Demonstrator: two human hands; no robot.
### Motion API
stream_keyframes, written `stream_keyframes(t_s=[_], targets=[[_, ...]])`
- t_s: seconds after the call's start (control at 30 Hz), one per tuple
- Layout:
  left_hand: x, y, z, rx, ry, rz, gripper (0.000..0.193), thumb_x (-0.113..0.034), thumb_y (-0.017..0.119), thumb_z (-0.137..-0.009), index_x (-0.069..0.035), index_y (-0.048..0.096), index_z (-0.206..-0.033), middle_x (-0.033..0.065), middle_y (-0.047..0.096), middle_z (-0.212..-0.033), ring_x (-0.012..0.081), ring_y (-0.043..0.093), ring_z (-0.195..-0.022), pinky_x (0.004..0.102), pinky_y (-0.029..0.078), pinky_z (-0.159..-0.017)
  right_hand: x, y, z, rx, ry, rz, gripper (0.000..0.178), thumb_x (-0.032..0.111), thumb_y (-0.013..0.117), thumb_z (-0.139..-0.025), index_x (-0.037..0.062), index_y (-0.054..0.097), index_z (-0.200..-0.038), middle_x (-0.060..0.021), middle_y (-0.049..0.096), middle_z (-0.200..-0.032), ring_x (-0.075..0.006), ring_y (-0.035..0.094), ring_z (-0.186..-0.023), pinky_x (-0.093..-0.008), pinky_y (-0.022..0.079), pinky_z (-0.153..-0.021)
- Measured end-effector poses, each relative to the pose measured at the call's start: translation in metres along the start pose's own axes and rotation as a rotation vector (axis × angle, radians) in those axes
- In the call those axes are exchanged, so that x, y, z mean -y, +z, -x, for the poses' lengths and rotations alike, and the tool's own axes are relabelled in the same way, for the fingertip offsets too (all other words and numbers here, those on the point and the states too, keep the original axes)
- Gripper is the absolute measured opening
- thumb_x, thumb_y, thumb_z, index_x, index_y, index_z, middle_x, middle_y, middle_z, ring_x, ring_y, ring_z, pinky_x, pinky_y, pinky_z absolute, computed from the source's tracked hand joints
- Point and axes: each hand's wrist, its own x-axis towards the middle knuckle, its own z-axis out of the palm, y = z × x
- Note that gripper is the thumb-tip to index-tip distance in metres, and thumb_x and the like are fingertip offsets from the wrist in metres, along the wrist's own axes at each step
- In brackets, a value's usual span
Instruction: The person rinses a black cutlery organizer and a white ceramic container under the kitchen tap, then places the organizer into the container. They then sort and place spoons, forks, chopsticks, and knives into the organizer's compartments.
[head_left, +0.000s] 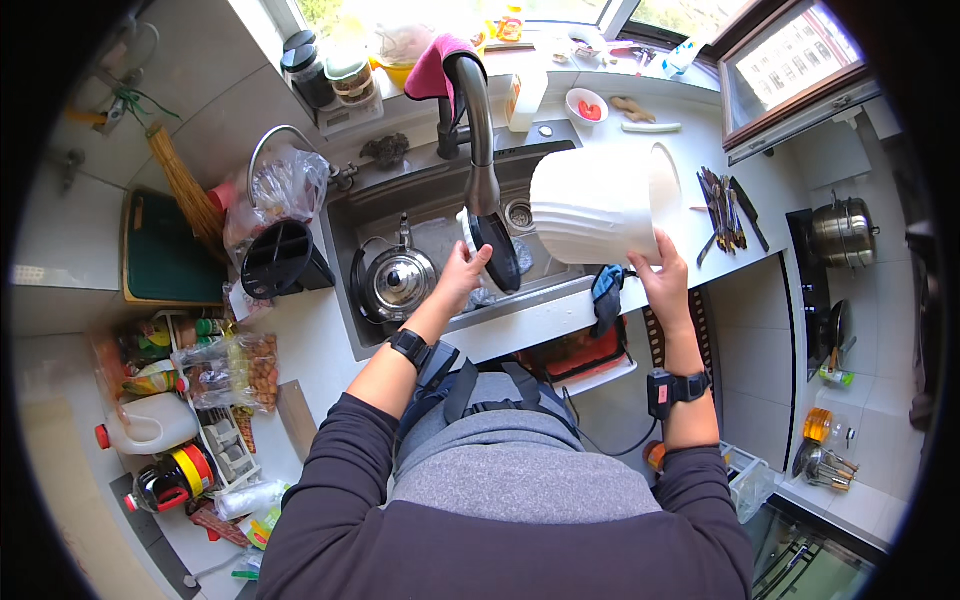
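Observation:
Over the sink (345, 300), my left hand (463, 278) is closed on the edge of a black disc with a pale rim (497, 255), held on its side below the tap (481, 150). My right hand (662, 280) grips the lower edge of a white ribbed bucket-like container (592, 205), tipped on its side above the sink's right part. The container's inside is mostly hidden. A steel kettle (398, 285) sits in the left of the basin. Behind my right hand, a blue and black cloth (606, 295) hangs over the counter's front edge.
A black divided holder (288, 262) stands left of the sink. Cutlery (722, 210) and a black knife (750, 213) lie on the right counter. A pink cloth (440, 68) drapes the tap. A bowl with red pieces (587, 105) sits behind; an open window (795, 70) juts in.

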Motion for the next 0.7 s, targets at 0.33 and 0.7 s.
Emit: stream_keyframes(t_s=[0.33, 0.7], targets=[[-0.002, 0.038, 0.027, 0.097, -0.106, 0.399, 0.061, -0.063, 0.033, -0.098, -0.02, 0.031, -0.141, 0.0049, 0.046, -0.139, 0.0226, 0.047, -0.126, 0.05, 0.044, -0.098, 0.016, 0.018, 0.032, 0.174, 0.055, 0.013, 0.038, 0.014, 0.076, -0.082, -0.0045, 0.062, -0.112, -0.0207, 0.069, -0.097, -0.0301, 0.069, -0.087, -0.0337, 0.053, -0.076], [-0.003, 0.051, 0.03, 0.088, -0.112, 0.524, 0.065, -0.061, 0.025, -0.1, -0.014, 0.04, -0.143, 0.0054, 0.052, -0.139, 0.0229, 0.047, -0.129, 0.0424, 0.039, -0.106, 0.029, 0.023, 0.049, 0.283, 0.148, -0.012, 0.037, 0.009, 0.071, -0.087, -0.0016, 0.059, -0.12, -0.0137, 0.069, -0.1, -0.02, 0.066, -0.092, -0.0306, 0.052, -0.081]])
